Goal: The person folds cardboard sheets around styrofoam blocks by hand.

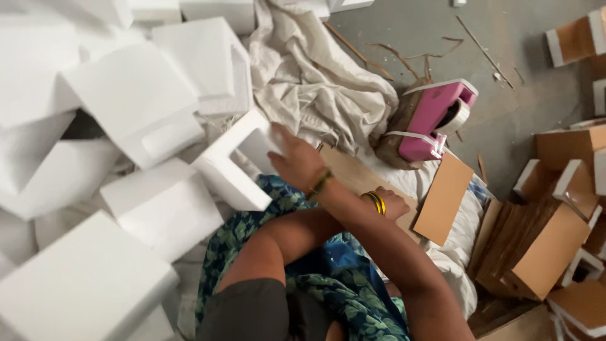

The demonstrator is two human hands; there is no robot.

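My arms are crossed. My right hand [295,161] reaches left and grips a white foam corner block [230,169] by its inner wall. The block is tilted, among other foam pieces. My left hand [394,203], with yellow bangles at the wrist, lies to the right on a brown cardboard sheet [350,172] across my lap. My right forearm partly covers it and its fingers are hidden. A smaller cardboard panel [445,199] lies just right of that hand.
Large white foam blocks [136,104] pile up on the left and rear. A crumpled cloth [315,82] lies behind. A pink tape dispenser [435,117] sits at centre right. Cardboard-wrapped foam pieces [536,243] are stacked on the grey floor at right.
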